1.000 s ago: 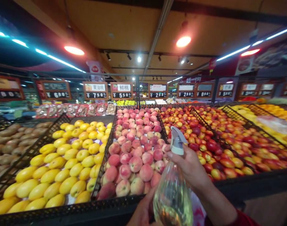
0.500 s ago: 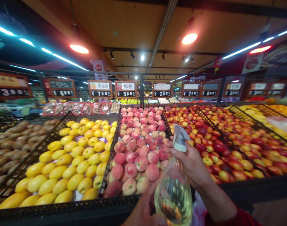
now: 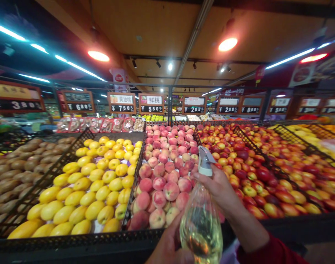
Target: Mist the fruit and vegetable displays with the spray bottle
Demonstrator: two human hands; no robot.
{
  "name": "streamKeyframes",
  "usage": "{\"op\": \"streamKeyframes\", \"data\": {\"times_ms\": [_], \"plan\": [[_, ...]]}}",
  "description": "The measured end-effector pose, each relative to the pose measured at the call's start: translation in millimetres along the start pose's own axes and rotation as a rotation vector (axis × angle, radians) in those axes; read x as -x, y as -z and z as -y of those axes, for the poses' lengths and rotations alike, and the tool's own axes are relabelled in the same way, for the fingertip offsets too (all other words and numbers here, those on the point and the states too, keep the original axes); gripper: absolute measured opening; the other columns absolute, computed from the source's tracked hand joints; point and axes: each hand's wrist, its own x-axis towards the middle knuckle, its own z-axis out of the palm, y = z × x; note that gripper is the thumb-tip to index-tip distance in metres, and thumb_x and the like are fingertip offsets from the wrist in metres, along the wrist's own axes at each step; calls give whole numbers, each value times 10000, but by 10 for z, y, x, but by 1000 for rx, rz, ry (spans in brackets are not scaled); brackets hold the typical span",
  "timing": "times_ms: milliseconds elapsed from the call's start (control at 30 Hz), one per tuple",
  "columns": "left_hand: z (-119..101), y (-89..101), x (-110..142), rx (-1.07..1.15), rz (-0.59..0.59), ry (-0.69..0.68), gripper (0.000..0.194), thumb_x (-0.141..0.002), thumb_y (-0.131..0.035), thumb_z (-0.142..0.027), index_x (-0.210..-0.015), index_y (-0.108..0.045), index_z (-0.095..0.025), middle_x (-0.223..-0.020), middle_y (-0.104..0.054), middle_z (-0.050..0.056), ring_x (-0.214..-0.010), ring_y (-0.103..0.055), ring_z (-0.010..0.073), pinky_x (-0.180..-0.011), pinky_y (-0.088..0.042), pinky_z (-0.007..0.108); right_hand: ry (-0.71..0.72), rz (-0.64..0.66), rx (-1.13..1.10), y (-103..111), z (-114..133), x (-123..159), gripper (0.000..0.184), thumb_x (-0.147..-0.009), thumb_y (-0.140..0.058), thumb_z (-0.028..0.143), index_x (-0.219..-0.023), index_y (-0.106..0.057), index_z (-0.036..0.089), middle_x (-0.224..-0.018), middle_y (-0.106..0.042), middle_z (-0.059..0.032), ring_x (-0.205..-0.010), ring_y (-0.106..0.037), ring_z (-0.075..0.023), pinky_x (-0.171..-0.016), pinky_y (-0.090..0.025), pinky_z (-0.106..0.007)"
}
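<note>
While the left hand (image 3: 169, 244) cups the spray bottle (image 3: 202, 225) low at 5 o'clock, the right hand (image 3: 221, 189) grips its collar (image 3: 205, 169), best done firmly, bottle upright.

A shop, shown by price signs (image 3: 151, 104) above crates of peaches (image 3: 171, 191)

Your spray bottle (image 3: 202, 223) looks like clear, glossy plastic with a ribbed body, and its trigger head (image 3: 205, 161) is smooth, opaque plastic. The crate dividers (image 3: 133, 183) look like black plastic lattice. You have yellow fruit (image 3: 94, 211) with smooth, softly shining skins, peaches (image 3: 171, 190) with a matt, velvety look, and red fruit (image 3: 263, 174) with glossy skins. The brown fruit (image 3: 27, 165) appears dull. Your sleeve (image 3: 272, 253) is red cloth.
</note>
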Motion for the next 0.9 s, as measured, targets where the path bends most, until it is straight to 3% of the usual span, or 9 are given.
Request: {"op": "streamKeyframes", "data": {"times_ms": [100, 267, 433, 533, 667, 800, 900], "plan": [[23, 87, 75, -21, -30, -1, 756, -737, -826, -349, -1422, -515, -267, -1225, -674, 74, -1065, -649, 214, -940, -453, 320, 2, 32, 3, -113, -12, -30, 308, -732, -766, 402, -913, -668, 173, -847, -718, -37, -782, -654, -239, -744, -506, -342], [15, 187, 152, -40, -125, -36, 665, -713, -848, -273, -1330, -599, -269, -1035, -699, 17, -880, -647, 121, -877, -488, 252, 27, 101, -2, -259, 21, -57, 293, -758, -759, 419, -901, -672, 178, -879, -719, -42, -815, -649, -233, -746, -493, -327], [120, 321, 226, -10, -110, -105, 766, -705, -852, -382, -1400, -540, -300, -1391, -641, 83, -1254, -617, 290, -1018, -465, 359, 43, 165, 5, -405, 72, -85, 188, -725, -739, 337, -755, -624, 191, -665, -625, 22, -629, -561, -175, -609, -444, -290], [207, 410, 294, 18, -142, -145, 748, -694, -860, -363, -1382, -571, -306, -1292, -707, 76, -1146, -684, 272, -933, -504, 319, 36, 210, 0, -510, 97, -87, 163, -732, -733, 316, -771, -635, 192, -668, -632, 26, -635, -571, -171, -613, -453, -284], [296, 523, 405, -3, -222, -162, 764, -673, -877, -374, -1379, -589, -321, -1319, -700, 74, -1184, -665, 269, -977, -492, 335, 8, 258, -9, -637, 99, -82, 232, -763, -752, 311, -937, -681, 175, -838, -705, -10, -759, -633, -195, -697, -487, -294], [328, 583, 516, -10, -265, -156, 756, -673, -874, -364, -1373, -589, -338, -1172, -728, 33, -977, -710, 192, -860, -510, 261, -10, 302, -15, -744, 106, -78, 196, -743, -764, 316, -846, -655, 190, -761, -659, 7, -691, -587, -180, -644, -457, -282], [397, 665, 583, 8, -316, -143, 728, -650, -885, -378, -1332, -630, -379, -1246, -739, 30, -1118, -698, 270, -984, -515, 327, -23, 347, -30, -821, 118, -55, 184, -735, -757, 308, -828, -645, 196, -692, -602, 33, -627, -543, -160, -593, -420, -267]]}}
